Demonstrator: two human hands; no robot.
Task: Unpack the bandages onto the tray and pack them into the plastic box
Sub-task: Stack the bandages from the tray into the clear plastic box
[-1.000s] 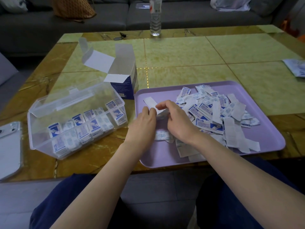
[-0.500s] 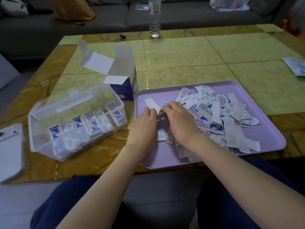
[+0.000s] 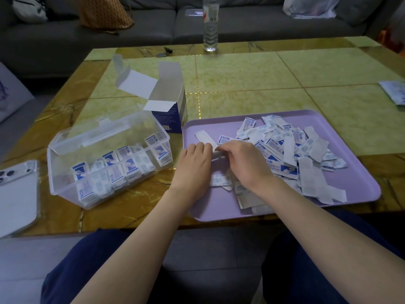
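Both hands meet at centre frame, over the left part of the one lilac tray (image 3: 355, 172).
My forearms rise from the bottom edge; left hand (image 3: 192, 165) and right hand (image 3: 243, 163) curl their fingers round one small bundle of bandages (image 3: 218, 153) between them. The tray holds a loose heap (image 3: 282, 148), too many to count. At left, one clear plastic box (image 3: 63, 185), lid open, holds upright rows of bandages (image 3: 129, 165). Behind it stands one opened carton (image 3: 173, 110); at top centre, one bottle (image 3: 210, 25).

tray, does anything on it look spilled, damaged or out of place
Nothing looks damaged or spilled. The bandages lie in a jumbled, overlapping heap on the purple tray, all inside its rim, which fits mid-sorting. The left hand and right hand hold a few together near its left side.
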